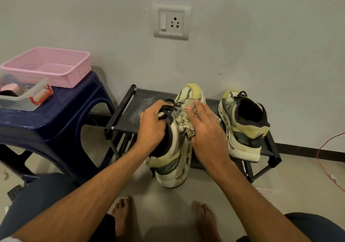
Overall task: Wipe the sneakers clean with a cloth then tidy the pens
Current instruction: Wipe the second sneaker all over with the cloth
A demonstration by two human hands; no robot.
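Observation:
A yellow and cream sneaker (pixel 175 167) with black laces is held up over the front of a low black shoe rack (pixel 134 111), toe pointing at the wall. My left hand (pixel 152 126) grips it at the collar and laces. My right hand (pixel 206 129) presses a crumpled pale cloth (pixel 184 123) flat against the sneaker's side. The second sneaker (pixel 242 127) stands on the rack to the right, heel toward me. No pens can be made out.
A dark blue plastic stool (pixel 56 122) stands at the left, bearing a pink mesh basket (pixel 74 73) and a clear lidded box (pixel 20 99) of small items. A wall socket (pixel 171 21) is above the rack. A red cable (pixel 324 165) trails at the right. My bare feet are below.

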